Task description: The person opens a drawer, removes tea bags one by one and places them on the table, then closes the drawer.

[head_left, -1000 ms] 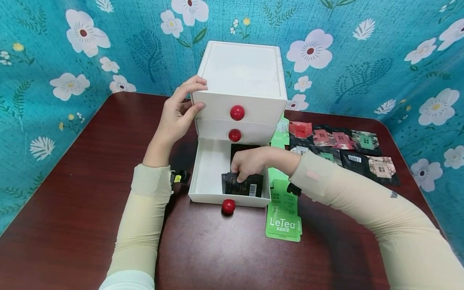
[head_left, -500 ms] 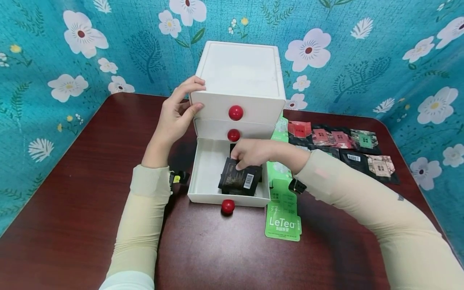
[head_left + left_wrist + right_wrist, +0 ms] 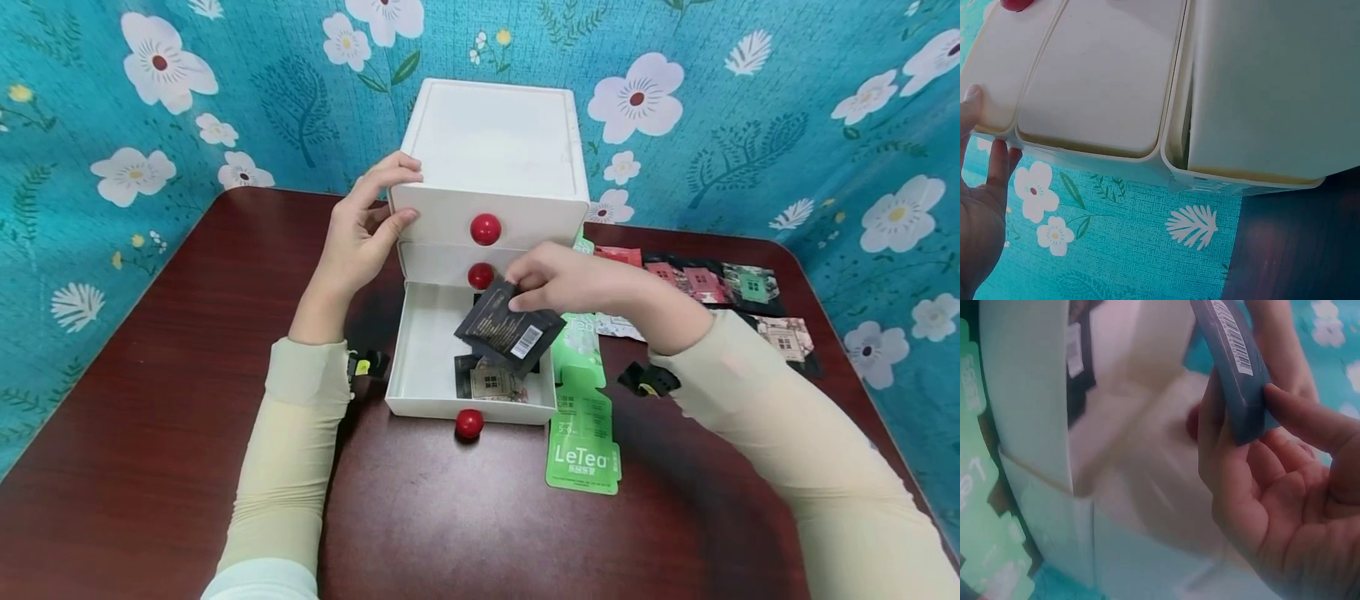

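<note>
My right hand (image 3: 581,283) pinches a black tea sachet (image 3: 501,332) with a white barcode, thumb on the near face. It hangs tilted over the pulled-out bottom drawer (image 3: 423,346) of a white drawer cabinet (image 3: 495,137). In the right wrist view the sachet (image 3: 1233,369) shows edge-on between thumb and fingers. Below it in the drawer lies another sachet (image 3: 491,384) with a tan label, partly covered. My left hand (image 3: 352,242) grips the cabinet's upper left front corner. Its thumb is on the top drawer's front, also seen in the left wrist view.
Flattened green LeTea packaging (image 3: 581,442) lies along the cabinet's right side. Several red, green and tan sachets (image 3: 752,285) are laid out at the back right of the dark table (image 3: 165,400). Red ball knobs (image 3: 469,424) stick out from the drawers. A floral curtain hangs behind.
My right hand has lifted the black sachet up and to the right from the drawer, uncovering the tan-labelled sachet. My left hand keeps its place on the cabinet.
</note>
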`<move>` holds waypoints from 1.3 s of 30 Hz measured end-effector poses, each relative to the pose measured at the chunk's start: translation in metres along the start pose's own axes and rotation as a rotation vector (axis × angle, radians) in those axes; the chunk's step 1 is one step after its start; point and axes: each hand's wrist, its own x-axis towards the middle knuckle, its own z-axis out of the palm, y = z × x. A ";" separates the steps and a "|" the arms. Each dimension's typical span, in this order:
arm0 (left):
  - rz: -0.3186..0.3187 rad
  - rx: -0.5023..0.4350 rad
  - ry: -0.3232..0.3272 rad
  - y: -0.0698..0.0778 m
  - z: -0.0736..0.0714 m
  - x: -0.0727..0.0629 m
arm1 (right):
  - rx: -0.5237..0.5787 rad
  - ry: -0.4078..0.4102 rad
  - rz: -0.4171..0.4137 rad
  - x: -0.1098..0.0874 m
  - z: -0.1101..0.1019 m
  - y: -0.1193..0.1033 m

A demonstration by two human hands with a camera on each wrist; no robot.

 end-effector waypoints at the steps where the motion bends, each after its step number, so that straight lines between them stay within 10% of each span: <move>1: 0.001 0.000 0.000 0.000 0.000 0.000 | 0.026 0.022 0.005 -0.005 -0.003 0.002; 25: 0.001 -0.004 0.004 0.002 0.000 0.001 | 0.628 0.506 0.126 -0.123 -0.008 0.138; 39: -0.047 -0.006 0.014 0.002 0.003 0.000 | 0.304 0.405 0.396 -0.106 0.006 0.174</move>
